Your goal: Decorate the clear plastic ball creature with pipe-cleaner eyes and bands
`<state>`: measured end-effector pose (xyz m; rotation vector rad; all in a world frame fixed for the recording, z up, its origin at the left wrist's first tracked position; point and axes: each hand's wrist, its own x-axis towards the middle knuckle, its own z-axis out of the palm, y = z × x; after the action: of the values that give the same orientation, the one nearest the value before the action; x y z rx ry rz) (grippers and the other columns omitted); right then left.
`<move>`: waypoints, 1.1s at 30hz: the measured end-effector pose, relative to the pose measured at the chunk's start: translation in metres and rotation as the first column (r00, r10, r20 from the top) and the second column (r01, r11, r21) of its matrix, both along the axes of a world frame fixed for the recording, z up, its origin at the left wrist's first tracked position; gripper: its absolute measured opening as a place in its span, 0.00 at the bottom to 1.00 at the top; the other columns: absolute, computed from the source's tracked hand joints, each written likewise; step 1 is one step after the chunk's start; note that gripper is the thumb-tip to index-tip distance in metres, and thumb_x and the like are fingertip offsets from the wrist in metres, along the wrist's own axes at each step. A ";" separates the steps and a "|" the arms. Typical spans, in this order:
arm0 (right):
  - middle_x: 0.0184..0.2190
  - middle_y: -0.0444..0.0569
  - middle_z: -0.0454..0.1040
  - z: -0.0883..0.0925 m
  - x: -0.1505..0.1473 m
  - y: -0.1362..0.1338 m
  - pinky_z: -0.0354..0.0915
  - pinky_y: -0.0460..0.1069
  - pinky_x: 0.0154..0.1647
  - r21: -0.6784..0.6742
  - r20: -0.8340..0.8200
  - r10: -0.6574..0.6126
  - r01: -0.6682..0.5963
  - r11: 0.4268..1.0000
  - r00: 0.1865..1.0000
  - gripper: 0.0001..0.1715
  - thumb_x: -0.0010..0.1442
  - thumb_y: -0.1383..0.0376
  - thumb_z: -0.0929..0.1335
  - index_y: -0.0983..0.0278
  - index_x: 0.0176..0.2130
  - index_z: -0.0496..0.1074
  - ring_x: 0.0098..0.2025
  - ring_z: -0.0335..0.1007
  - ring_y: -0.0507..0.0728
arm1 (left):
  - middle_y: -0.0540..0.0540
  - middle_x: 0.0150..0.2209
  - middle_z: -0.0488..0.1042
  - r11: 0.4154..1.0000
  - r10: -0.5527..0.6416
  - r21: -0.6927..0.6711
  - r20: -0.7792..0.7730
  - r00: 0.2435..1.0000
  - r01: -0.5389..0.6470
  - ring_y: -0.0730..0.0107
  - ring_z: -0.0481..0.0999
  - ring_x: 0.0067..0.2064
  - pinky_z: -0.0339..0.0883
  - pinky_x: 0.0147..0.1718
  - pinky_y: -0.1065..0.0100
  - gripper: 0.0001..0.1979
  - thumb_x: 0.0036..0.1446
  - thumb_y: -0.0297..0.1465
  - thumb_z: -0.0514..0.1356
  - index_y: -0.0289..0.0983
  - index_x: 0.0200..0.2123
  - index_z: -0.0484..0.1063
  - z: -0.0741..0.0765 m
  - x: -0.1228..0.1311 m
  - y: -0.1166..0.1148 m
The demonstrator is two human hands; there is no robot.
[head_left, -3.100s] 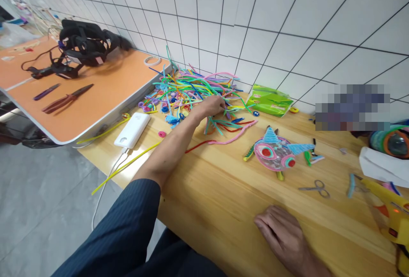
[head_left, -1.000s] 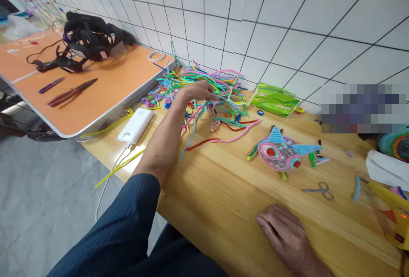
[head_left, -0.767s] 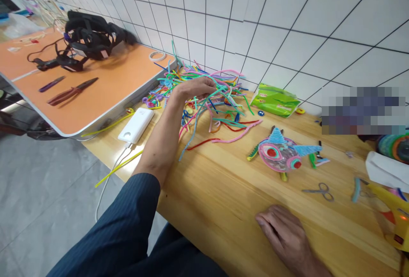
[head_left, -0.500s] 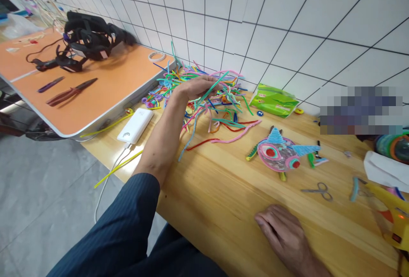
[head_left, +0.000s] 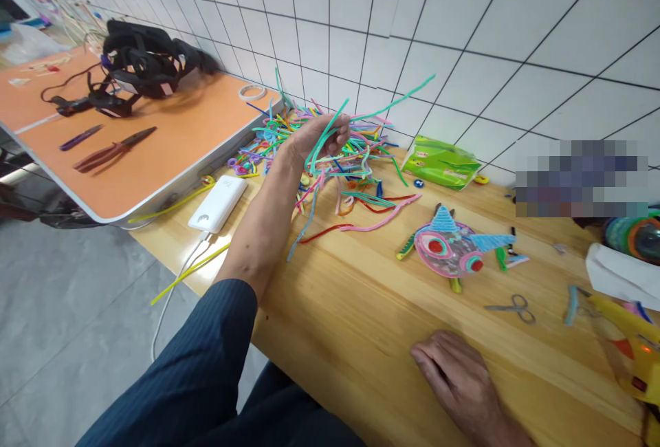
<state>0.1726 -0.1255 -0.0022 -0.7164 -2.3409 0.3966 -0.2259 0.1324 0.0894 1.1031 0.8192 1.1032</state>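
Note:
My left hand is raised over the heap of colourful pipe cleaners by the wall, its fingers closed on green pipe cleaners. One green strand sticks out to the upper right, while others cross the palm. Loose red and pink pipe cleaners trail from the heap onto the wood. On the table near its front edge, my right hand rests as a loose fist, with nothing visible in it. Beyond it stands a fish-like craft figure with a pink-rimmed body, red-centred eye and blue fins.
Small scissors and a yellow glue gun lie at the right. A green packet sits against the wall. To the left are a white power bank with a cable, and an orange table bearing pliers and black headgear.
My left hand has turned and lifted slightly, and a long green pipe cleaner now extends from it to the upper right. My right hand has stayed in place.

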 end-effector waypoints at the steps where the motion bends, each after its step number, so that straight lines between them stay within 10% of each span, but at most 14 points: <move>1: 0.24 0.41 0.75 0.000 0.000 0.000 0.66 0.48 0.31 -0.003 0.001 -0.001 0.001 1.000 1.000 0.14 0.75 0.74 0.66 0.60 0.37 0.72 0.25 0.71 0.50 | 0.54 0.21 0.68 1.000 0.007 -0.001 -0.001 1.000 -0.007 0.80 0.64 0.17 0.57 0.17 0.75 0.18 0.64 0.36 0.68 0.36 0.25 0.68 -0.001 0.000 0.001; 18: 0.24 0.41 0.75 0.001 -0.001 0.001 0.67 0.49 0.29 -0.009 -0.020 0.003 -0.003 1.000 1.000 0.14 0.73 0.75 0.66 0.60 0.36 0.73 0.25 0.72 0.51 | 0.53 0.30 0.74 0.994 0.072 0.073 0.058 0.996 -0.076 0.81 0.70 0.24 0.62 0.22 0.76 0.08 0.62 0.28 0.69 0.33 0.33 0.73 -0.005 0.008 0.002; 33: 0.23 0.40 0.74 0.007 -0.005 0.000 0.68 0.50 0.26 -0.009 -0.018 -0.026 0.025 1.000 1.000 0.14 0.69 0.76 0.68 0.59 0.36 0.72 0.22 0.72 0.53 | 0.53 0.25 0.65 0.860 0.397 0.503 -0.552 0.733 -0.087 0.75 0.61 0.29 0.52 0.29 0.69 0.07 0.61 0.27 0.63 0.35 0.29 0.74 0.024 0.044 -0.020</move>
<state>0.1676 -0.1253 0.0046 -0.7433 -2.3121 0.4013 -0.1818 0.1124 0.1132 1.8719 1.3273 1.1784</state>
